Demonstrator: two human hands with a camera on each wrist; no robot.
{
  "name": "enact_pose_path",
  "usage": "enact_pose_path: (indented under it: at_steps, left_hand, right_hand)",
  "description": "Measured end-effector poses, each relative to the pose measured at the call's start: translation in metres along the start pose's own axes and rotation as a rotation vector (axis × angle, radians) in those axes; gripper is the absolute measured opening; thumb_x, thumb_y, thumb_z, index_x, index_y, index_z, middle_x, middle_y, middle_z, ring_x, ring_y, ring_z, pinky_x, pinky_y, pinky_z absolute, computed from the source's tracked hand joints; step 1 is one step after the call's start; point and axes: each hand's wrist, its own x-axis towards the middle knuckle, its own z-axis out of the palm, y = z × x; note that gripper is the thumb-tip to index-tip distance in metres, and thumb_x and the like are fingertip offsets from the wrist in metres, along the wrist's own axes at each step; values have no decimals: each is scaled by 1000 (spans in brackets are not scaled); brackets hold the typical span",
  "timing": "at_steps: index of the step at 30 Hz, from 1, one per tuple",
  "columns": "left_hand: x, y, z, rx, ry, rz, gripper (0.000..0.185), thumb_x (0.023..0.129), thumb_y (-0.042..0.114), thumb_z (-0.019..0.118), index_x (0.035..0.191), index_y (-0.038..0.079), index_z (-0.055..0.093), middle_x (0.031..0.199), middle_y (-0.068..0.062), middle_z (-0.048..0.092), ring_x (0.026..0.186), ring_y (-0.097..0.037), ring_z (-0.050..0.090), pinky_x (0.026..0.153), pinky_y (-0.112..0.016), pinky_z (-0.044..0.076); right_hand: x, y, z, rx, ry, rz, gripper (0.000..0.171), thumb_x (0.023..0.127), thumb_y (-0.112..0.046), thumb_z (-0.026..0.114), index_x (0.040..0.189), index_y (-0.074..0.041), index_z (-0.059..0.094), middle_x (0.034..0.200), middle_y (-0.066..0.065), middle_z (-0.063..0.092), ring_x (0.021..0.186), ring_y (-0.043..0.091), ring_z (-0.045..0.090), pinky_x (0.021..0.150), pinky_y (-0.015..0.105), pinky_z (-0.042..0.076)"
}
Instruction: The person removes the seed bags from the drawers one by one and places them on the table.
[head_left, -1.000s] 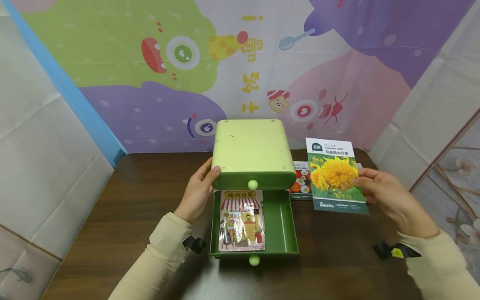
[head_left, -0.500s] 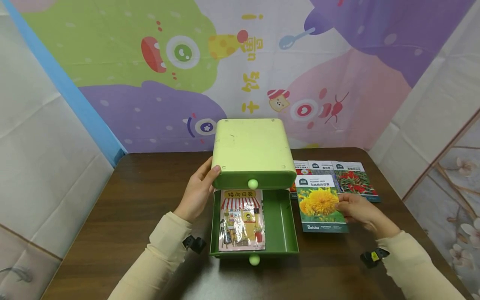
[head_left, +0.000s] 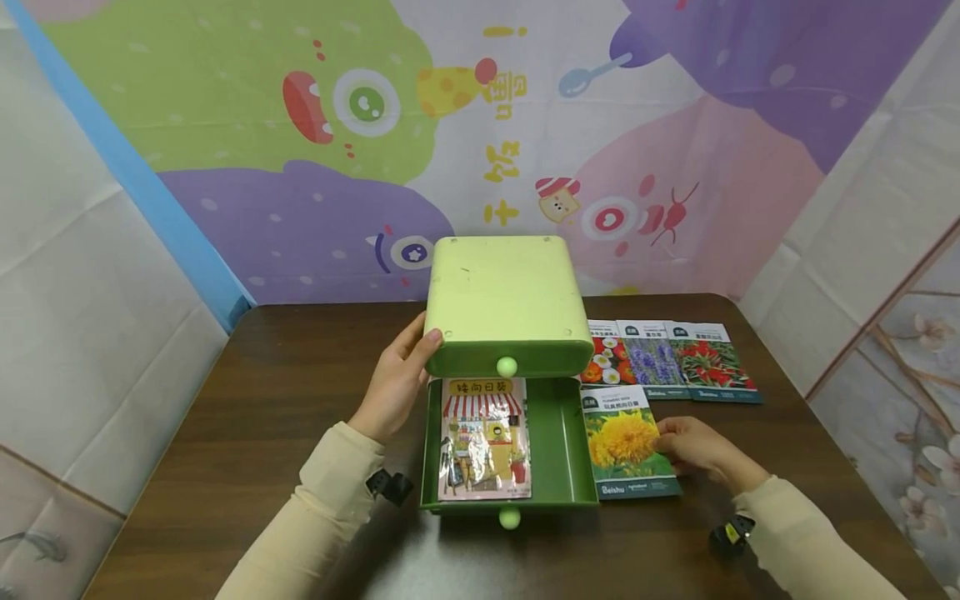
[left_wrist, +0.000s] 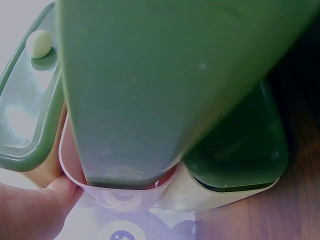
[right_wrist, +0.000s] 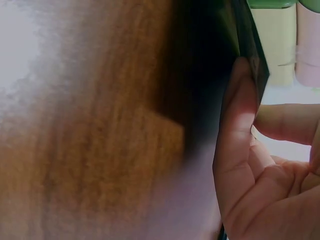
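A light green drawer box stands mid-table, also filling the left wrist view. Its lower drawer is pulled out toward me and holds a pink seed packet. My left hand holds the box's left side, thumb on the front corner; the thumb shows in the wrist view. My right hand pinches the right edge of a sunflower seed packet, which lies low on the table against the drawer's right wall. The right wrist view shows fingers on the packet's dark edge.
Three more seed packets lie in a row at the back right, beside the box. The upper drawer is closed, with a round knob. A cartoon backdrop rises behind the dark wooden table.
My right hand has brought the sunflower packet down from the air, leftward and toward me, to the table beside the open drawer. The three packets behind came into view. The left hand stayed put.
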Motion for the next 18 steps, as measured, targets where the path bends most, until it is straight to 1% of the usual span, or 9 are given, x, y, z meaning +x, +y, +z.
enact_pose_path:
  at_steps: [2,7,11,14,18]
  left_hand:
    - [0,0,0,-1,0,-1,65,103,30,52,157,11,20,160,-9,27,142,-23,37,119,-41,31]
    - [1,0,1,-9,-3,-2,65,103,29,51,157,10,20,161,-9,26,143,-23,36,119,-40,30]
    - [1,0,1,-14,-5,1,65,103,29,51,157,10,20,161,-9,26,142,-23,36,119,-40,30]
    - [0,0,0,-14,-3,3,65,103,28,51,157,10,20,160,-9,26,142,-23,37,119,-40,31]
    - [0,-1,0,-11,0,5,65,103,29,51,157,11,21,160,-9,27,141,-23,37,119,-41,31]
  right_hand:
    - [0,1,1,6,4,18,17,97,-9,52,105,4,59,66,-1,43,57,11,40,51,26,43]
    - [-3,1,4,-12,18,36,18,96,-9,54,105,5,60,69,0,48,58,11,45,52,26,48]
    - [-5,1,3,-32,31,42,23,96,-11,55,111,7,58,73,2,50,59,12,47,55,27,52]
    - [-5,1,3,-38,45,52,24,96,-14,58,109,7,59,77,4,54,60,12,51,55,27,54]
    - [-6,3,4,-41,55,59,19,95,-15,61,100,4,61,80,5,56,60,12,54,55,27,56]
